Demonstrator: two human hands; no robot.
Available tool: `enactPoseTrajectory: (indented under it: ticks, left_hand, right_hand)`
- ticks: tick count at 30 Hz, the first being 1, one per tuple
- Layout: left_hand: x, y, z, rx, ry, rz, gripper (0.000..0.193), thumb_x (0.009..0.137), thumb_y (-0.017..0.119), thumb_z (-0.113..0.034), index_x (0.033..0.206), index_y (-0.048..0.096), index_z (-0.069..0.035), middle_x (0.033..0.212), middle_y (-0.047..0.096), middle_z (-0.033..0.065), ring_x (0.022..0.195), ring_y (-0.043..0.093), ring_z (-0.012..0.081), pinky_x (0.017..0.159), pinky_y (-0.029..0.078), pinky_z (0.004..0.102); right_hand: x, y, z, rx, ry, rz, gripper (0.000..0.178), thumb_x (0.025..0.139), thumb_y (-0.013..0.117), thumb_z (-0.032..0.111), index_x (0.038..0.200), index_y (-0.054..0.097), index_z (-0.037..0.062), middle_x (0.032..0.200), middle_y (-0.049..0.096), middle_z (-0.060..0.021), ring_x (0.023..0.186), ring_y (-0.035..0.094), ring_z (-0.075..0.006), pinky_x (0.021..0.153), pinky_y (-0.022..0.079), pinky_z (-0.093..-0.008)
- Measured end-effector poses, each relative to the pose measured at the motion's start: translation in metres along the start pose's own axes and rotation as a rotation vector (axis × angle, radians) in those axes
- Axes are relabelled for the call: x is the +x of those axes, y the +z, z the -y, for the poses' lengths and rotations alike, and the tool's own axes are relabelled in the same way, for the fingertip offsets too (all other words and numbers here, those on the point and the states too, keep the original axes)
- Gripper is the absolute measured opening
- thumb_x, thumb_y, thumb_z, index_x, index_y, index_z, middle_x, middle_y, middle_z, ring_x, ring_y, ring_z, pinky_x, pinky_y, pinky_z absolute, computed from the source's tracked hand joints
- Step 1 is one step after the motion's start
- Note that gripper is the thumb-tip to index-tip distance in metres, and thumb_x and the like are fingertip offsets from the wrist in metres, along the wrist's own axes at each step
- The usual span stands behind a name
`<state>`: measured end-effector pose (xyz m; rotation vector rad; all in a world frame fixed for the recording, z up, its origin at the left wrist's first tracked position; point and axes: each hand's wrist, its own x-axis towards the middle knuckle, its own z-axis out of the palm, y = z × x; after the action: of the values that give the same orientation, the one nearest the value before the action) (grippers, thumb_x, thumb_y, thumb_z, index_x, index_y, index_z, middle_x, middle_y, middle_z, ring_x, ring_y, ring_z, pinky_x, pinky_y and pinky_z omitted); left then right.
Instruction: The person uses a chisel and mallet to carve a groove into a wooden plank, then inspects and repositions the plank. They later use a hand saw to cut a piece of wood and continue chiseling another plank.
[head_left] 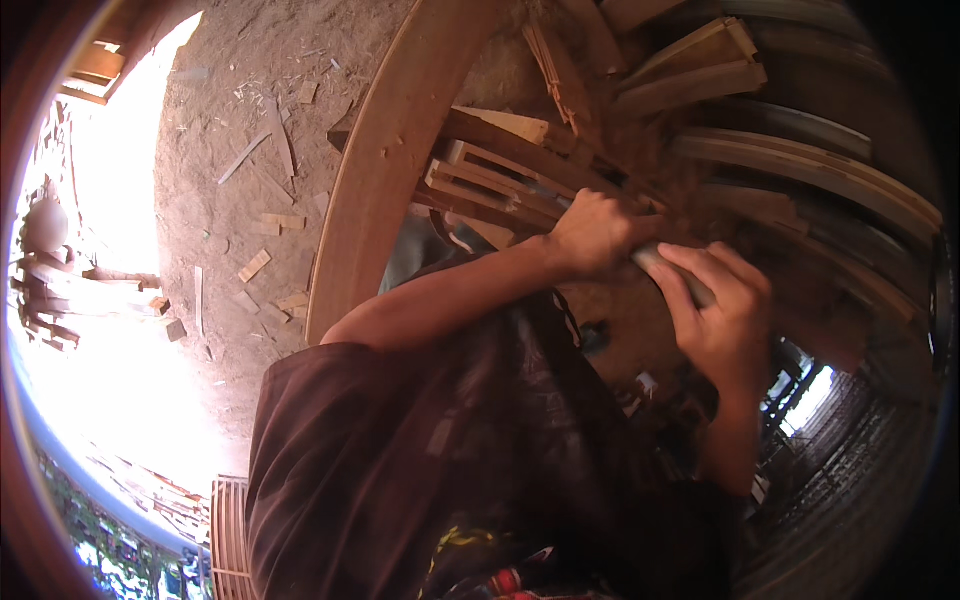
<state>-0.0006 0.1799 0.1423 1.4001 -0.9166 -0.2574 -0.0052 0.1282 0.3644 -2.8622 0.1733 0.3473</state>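
Observation:
My left hand (598,236) is closed in a fist beside a slotted wooden piece (490,185) made of parallel strips. What it grips, if anything, is hidden behind the fingers. Close by on the right, my right hand (722,300) has its thumb and fingers wrapped round a grey, rounded, bar-like object (678,272). One end of that object points toward my left fist; I cannot tell whether they touch. The area just beyond both hands is blurred.
A long curved-looking wooden plank (385,150) runs along my left. Stacked boards (790,165) lie at the far right, with wood pieces (690,75) behind. Offcuts (255,265) and shavings litter the dirt floor (215,150). A slatted wooden frame (230,535) stands lower left.

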Motion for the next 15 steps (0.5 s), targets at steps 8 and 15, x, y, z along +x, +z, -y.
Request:
enactPoseTrajectory:
  ticks: [8, 15]
  left_hand:
    - [-0.004, -0.026, 0.016, -0.185, -0.034, -0.129, 0.038, 0.073, 0.084, -0.032, 0.105, 0.074, -0.012, 0.079, 0.073, 0.0108, 0.074, 0.075, 0.0322, 0.062, 0.058, 0.0448]
    - [-0.001, -0.004, 0.004, -0.041, -0.031, -0.021, 0.041, 0.071, 0.084, -0.029, 0.11, 0.076, -0.016, 0.083, 0.076, 0.0067, 0.078, 0.076, 0.0328, 0.064, 0.058, 0.0471]
  right_hand:
    - [0.011, 0.027, -0.004, -0.152, -0.131, -0.032, 0.013, 0.084, 0.085, 0.002, 0.095, 0.081, 0.0065, 0.077, 0.07, -0.0104, 0.064, 0.069, -0.0294, 0.056, 0.052, -0.039]
    - [-0.011, 0.018, -0.016, -0.003, -0.012, -0.071, 0.013, 0.084, 0.086, 0.008, 0.095, 0.08, 0.0063, 0.081, 0.069, -0.0099, 0.068, 0.069, -0.0297, 0.06, 0.053, -0.0401]
